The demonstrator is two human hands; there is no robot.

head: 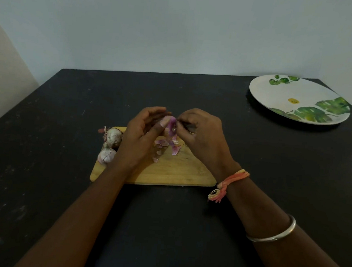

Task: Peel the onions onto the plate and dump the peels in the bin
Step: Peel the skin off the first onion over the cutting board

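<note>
My left hand holds a small purple onion above a wooden cutting board, thumb pressed on it. My right hand pinches a strip of its skin at the right side. Loose purple peels lie on the board under my hands. Two unpeeled onions sit at the board's left end. A white plate with green leaf prints stands at the table's far right, with nothing on it. No bin is in view.
The board lies on a black table that meets a pale wall at the back. The table's left edge runs diagonally at the far left. A thread band and a metal bangle circle my right forearm.
</note>
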